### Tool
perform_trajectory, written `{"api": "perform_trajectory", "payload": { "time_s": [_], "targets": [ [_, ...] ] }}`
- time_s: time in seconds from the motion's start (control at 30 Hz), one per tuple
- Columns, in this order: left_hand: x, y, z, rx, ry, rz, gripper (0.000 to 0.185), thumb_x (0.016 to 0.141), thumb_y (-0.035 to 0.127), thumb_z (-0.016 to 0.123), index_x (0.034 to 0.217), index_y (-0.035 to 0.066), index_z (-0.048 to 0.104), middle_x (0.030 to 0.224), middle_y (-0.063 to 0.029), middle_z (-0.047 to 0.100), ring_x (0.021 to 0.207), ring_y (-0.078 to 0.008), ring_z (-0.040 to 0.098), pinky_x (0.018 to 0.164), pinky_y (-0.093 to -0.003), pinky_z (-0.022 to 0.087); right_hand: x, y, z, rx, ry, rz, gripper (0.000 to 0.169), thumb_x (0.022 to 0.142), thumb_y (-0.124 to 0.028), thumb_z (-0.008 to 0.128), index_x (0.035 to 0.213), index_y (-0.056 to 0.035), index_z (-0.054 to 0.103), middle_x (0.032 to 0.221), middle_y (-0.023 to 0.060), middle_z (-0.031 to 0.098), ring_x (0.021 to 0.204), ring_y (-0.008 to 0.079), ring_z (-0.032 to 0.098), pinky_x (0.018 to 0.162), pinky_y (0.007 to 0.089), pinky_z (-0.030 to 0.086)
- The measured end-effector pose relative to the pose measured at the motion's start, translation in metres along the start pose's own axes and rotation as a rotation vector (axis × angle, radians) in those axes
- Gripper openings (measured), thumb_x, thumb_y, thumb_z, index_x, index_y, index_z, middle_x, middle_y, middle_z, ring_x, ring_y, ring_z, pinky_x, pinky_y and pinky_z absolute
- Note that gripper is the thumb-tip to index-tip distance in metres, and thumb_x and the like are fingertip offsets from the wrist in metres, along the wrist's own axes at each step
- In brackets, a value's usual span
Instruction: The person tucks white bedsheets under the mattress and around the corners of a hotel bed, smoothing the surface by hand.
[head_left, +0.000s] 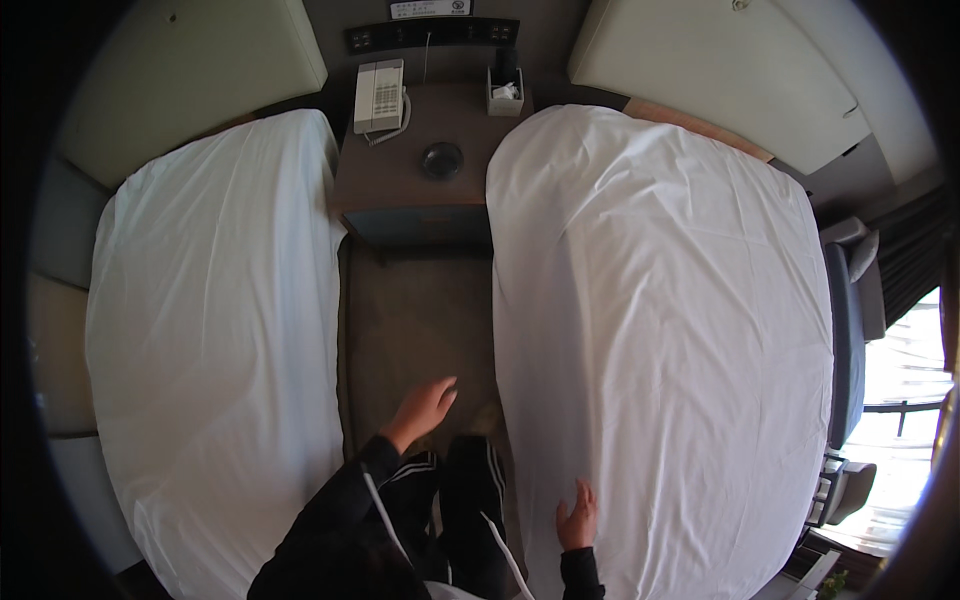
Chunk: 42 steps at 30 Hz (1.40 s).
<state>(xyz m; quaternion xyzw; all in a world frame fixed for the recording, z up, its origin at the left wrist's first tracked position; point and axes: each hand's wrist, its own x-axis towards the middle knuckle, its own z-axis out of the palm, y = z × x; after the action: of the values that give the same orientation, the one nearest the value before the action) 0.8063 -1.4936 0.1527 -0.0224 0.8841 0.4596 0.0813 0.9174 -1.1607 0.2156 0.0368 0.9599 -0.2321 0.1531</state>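
Note:
Two beds covered in white sheets flank me. My left hand (423, 411) is over the carpeted aisle between them, fingers loosely curved, holding nothing. Above or against the near edge of the right bed's wrinkled white sheet (675, 315) is my right hand (578, 517), its fingers apart and nothing in it; whether it touches the cloth I cannot tell. The left bed's white sheet (217, 315) lies smoother, draped down its aisle side.
A wooden nightstand (409, 180) stands between the beds, bearing a corded telephone (379, 97), a round dark ashtray (442, 160) and a small box (505, 97). Upholstered headboards rise behind. At the far right are a sofa (846, 337), a chair (851, 491) and a bright window.

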Motion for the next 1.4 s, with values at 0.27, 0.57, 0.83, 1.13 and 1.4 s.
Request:
{"api": "perform_trajectory", "payload": {
  "time_s": [0.27,0.57,0.83,1.13,1.4],
  "targets": [
    [0.303,0.041,-0.035,-0.236,0.410,0.134,0.023,0.080,0.008,0.055,0.102,0.000,0.054,0.084,-0.0152,0.062,0.074,-0.0243,0.062,0.065,-0.0327,0.048,0.241,-0.043,-0.074,0.004,0.300,-0.227,0.051,0.075,-0.004,0.053,0.124,-0.0016,0.038,0.126,0.0201,0.039,0.116,0.0363,0.037,0.096,0.0419,0.031],
    [0.548,0.015,-0.054,0.053,0.414,0.027,0.029,0.081,0.011,0.051,0.108,0.002,0.051,0.098,-0.0172,0.060,0.089,-0.0306,0.058,0.076,-0.0374,0.046,0.431,-0.094,-0.101,-0.043,0.182,-0.385,0.062,0.072,0.000,0.057,0.129,-0.0059,0.032,0.133,0.0167,0.031,0.121,0.0356,0.031,0.098,0.0422,0.029],
    [0.728,0.002,-0.039,0.271,0.226,0.229,0.038,0.081,0.021,0.051,0.114,0.002,0.049,0.106,-0.0200,0.055,0.098,-0.0345,0.053,0.084,-0.0378,0.043,0.482,-0.071,-0.068,-0.221,0.228,-0.146,0.055,0.074,-0.003,0.049,0.127,-0.0048,0.034,0.133,0.0168,0.031,0.122,0.0346,0.030,0.100,0.0445,0.025],
    [0.817,-0.056,-0.007,0.002,-0.564,-0.020,0.043,0.086,0.036,0.045,0.109,0.002,0.056,0.109,-0.0160,0.057,0.099,-0.0244,0.054,0.087,-0.0346,0.040,0.500,-0.073,-0.053,-0.259,0.320,-0.030,0.044,0.076,0.000,0.043,0.119,-0.0009,0.042,0.126,0.0197,0.040,0.116,0.0356,0.037,0.098,0.0487,0.028],
    [0.782,0.024,-0.085,-0.104,-0.530,-0.196,0.018,0.078,0.011,0.060,0.092,-0.001,0.061,0.078,-0.0041,0.061,0.067,-0.0073,0.052,0.061,-0.0225,0.042,0.498,-0.064,-0.059,-0.194,0.317,0.022,0.046,0.072,0.002,0.045,0.118,-0.0033,0.045,0.126,0.0159,0.041,0.118,0.0307,0.037,0.099,0.0456,0.027]
  ]
}}
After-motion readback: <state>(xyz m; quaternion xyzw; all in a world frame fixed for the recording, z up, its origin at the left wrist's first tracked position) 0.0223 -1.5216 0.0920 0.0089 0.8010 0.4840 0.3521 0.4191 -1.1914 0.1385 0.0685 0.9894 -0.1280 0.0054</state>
